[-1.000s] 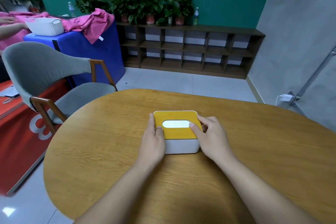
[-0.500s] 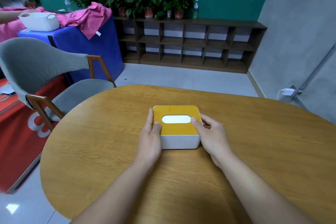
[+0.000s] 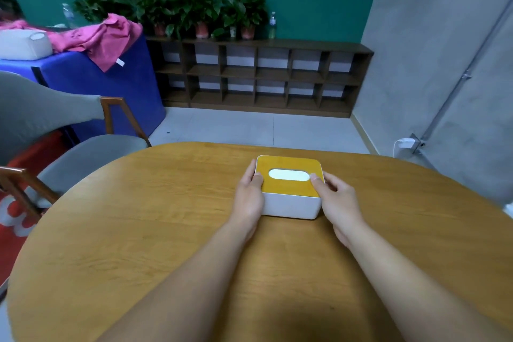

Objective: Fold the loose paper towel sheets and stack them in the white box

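White box (image 3: 291, 206) sitting between both hands | left hand (image 3: 249, 197), right hand (image 3: 337, 201) gripping its sides, thumbs pressing yellow lid (image 3: 288, 178) | risk: uneven lifting jamming lid

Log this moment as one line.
left hand: grips white box | right hand: grips box | yellow lid: on | table

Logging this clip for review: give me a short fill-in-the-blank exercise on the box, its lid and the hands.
1. The white box stands on a round ____ table.
2. Its lid is coloured ____.
3. The lid's oval opening shows something ____ inside.
4. The left hand and right hand hold the box from ____ sides.

Missing words: wooden; yellow; white; opposite
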Demonstrator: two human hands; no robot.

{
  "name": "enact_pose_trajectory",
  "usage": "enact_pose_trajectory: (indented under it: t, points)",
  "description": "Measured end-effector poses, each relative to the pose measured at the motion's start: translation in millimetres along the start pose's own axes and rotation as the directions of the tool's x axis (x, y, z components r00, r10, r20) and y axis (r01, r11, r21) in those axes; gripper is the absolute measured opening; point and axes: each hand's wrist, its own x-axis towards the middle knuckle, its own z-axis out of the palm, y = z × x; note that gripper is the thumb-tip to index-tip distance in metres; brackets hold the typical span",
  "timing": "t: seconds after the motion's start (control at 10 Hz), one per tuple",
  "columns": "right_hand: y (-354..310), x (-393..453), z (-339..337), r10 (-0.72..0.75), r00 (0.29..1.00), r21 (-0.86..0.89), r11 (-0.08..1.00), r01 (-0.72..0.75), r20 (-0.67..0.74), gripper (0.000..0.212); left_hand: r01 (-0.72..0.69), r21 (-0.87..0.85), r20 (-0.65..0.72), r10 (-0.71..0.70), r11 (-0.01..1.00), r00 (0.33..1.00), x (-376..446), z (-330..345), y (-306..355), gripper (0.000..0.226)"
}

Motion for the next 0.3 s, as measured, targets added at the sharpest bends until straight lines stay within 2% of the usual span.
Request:
enact_pose_trajectory:
  t: [0.1, 0.2, 0.3]
  points:
    - [4, 9, -9, -0.006, 1.0, -0.005, 1.0, 0.006, -0.001, 0.043, 0.001, 0.017, 0.032, -0.002, 1.0, 0.999, 6, 11, 3, 0.048]
    - [1, 8, -14, 0.026, 1.0, -0.001, 1.0, -0.026, 0.001, 0.062, 0.006, 0.099, 0.017, -0.008, 0.995, 1.0, 1, 12, 14, 0.052]
    - [1, -8, -22, 0.059, 0.998, 0.029, 0.998, -0.058, -0.036, 0.055, -0.009, 0.215, -0.107, 0.033, 0.977, 0.994, -10, 1, 17, 0.07]
